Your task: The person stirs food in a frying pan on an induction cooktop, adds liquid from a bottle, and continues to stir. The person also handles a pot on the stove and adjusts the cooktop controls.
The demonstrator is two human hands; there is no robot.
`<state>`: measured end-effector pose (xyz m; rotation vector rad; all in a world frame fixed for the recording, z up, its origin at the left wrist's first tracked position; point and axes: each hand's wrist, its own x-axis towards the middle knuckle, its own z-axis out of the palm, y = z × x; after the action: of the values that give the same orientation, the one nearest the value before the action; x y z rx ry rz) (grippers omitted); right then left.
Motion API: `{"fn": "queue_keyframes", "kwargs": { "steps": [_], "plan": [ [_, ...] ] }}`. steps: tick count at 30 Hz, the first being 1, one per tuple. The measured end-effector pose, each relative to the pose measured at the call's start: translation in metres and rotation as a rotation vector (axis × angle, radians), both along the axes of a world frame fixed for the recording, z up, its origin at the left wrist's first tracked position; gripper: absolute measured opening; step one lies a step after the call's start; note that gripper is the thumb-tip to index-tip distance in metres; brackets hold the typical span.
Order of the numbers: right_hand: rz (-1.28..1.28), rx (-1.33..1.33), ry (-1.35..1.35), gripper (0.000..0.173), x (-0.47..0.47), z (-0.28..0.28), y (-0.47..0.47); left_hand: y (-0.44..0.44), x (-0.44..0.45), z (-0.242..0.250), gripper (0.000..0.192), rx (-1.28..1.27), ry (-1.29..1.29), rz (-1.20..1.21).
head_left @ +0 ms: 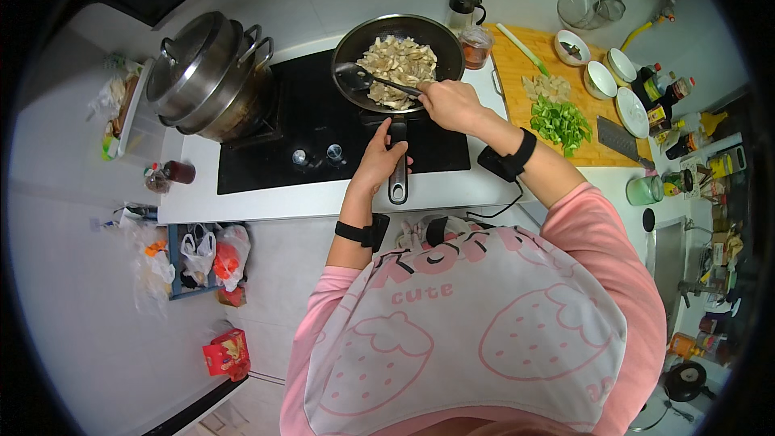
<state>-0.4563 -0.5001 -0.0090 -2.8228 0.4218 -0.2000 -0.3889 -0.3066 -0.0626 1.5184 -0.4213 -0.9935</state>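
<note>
A dark frying pan (448,42) with pale chopped mushroom-like pieces (402,63) in it sits at the back right of the black cooktop (290,163). My left hand (381,154) grips the pan's black handle (398,178), thumb across its top and a finger pointing along it. In my right hand (454,103) is a black cooking spatula (387,82). Its broad slotted head lies inside the pan at the left, beside the pieces. The far end of the spatula's handle is hidden in my fist.
A stacked steel steamer pot (212,85) stands on the left burner. To the right, a wooden cutting board (514,48) bears chopped green pepper (560,124), pale slices (545,88), a cleaver (617,136) and several white bowls (600,80). A glass jar (476,51) stands close to the pan's right rim.
</note>
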Motion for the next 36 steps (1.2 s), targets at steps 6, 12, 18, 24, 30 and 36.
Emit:
{"fn": "queue_keyframes", "kwargs": {
  "steps": [6, 12, 18, 24, 30, 36],
  "plan": [
    [-0.092, -0.065, -0.068, 0.026, -0.010, 0.010, -0.018, 0.003, 0.002, -0.002, 0.079, -0.026, 0.058, 0.022],
    [-0.125, -0.292, -0.097, 0.037, -0.029, 0.005, -0.047, 0.002, 0.001, -0.005, 0.063, -0.022, 0.243, 0.003],
    [-0.058, -0.374, 0.062, 0.051, -0.061, -0.001, -0.045, 0.017, 0.009, -0.004, 0.032, -0.037, 0.162, 0.016],
    [-0.113, -0.331, -0.105, 0.048, -0.029, -0.007, -0.056, 0.013, 0.010, -0.004, 0.034, -0.021, 0.173, -0.001],
    [-0.066, -0.384, -0.015, 0.043, -0.020, -0.004, -0.056, 0.020, 0.005, -0.001, 0.053, -0.018, 0.152, 0.016],
    [-0.032, -0.294, -0.107, 0.035, -0.077, 0.037, -0.050, 0.025, 0.004, -0.005, 0.064, -0.021, 0.128, 0.064]
  ]
}}
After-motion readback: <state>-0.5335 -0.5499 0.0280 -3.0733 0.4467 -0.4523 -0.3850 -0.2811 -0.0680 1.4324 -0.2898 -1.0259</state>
